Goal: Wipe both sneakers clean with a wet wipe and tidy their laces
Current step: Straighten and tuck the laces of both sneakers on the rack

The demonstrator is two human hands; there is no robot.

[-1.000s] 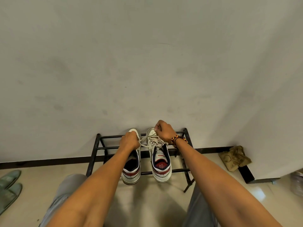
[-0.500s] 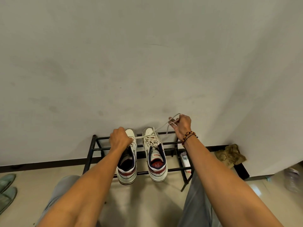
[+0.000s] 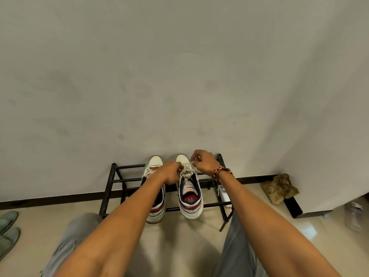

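- The right sneaker, beside the black rack, carries a red tongue label with white lettering, too small to read.
- Its insole print is likewise illegible.

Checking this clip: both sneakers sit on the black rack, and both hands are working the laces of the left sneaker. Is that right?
Not quite. In the head view both hands, left hand and right hand, work the laces of the right sneaker, not the left sneaker. Both sneakers do sit on the black rack.
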